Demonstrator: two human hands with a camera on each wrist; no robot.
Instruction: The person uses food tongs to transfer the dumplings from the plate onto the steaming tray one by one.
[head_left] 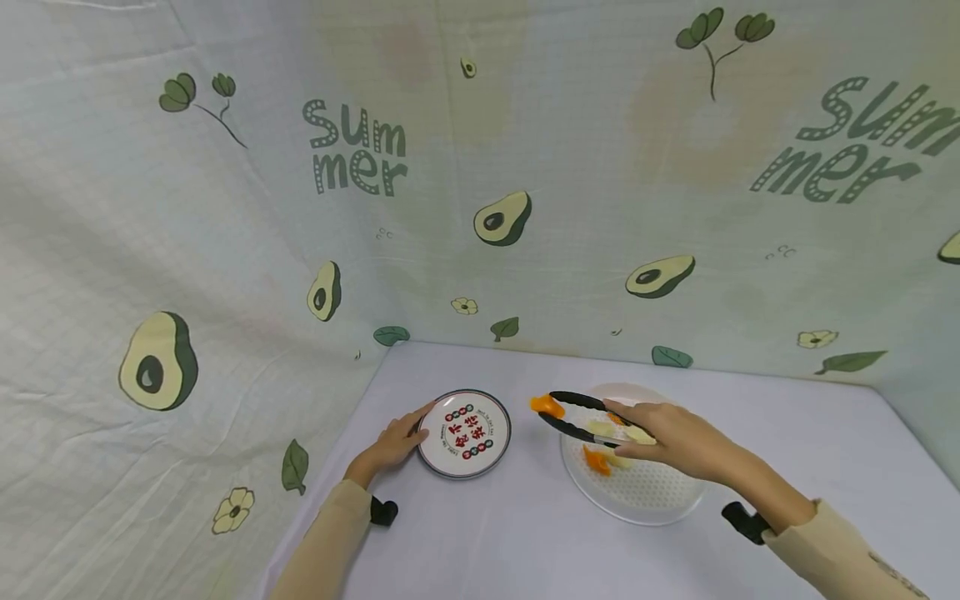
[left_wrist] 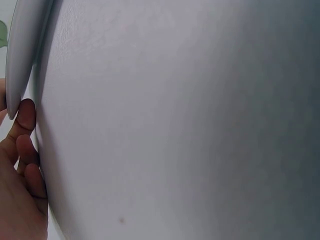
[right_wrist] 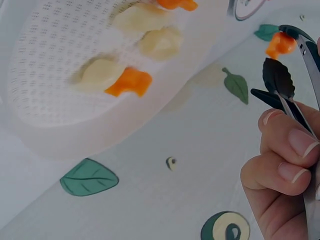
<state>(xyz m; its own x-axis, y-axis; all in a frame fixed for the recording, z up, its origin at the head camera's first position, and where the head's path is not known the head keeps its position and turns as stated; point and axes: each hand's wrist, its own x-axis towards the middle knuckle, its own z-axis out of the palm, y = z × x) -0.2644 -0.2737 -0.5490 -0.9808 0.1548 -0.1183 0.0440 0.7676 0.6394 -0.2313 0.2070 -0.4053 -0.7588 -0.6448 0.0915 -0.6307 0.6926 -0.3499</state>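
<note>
My left hand (head_left: 393,442) pinches the left rim of a round white plate (head_left: 486,417) with red characters and a dark-lined rim. In the left wrist view, its fingertips (left_wrist: 27,115) are at the plate's edge, close over the table. My right hand (head_left: 675,437) grips black-tipped metal tongs (head_left: 572,430), pointing left. An orange piece like carrot (head_left: 547,406) is between the tong tips, between the plate and a white perforated round tray (head_left: 660,487). On that tray lie pale slices (right_wrist: 161,43) and orange pieces (right_wrist: 130,82); my hand and the tongs partly cover them in the head view.
A white-covered table (head_left: 517,533) lies under both dishes. Behind it and on the left hangs a cloth (head_left: 570,150) printed with avocados, leaves and lettering. Black wrist mounts (head_left: 384,511) sit below both hands.
</note>
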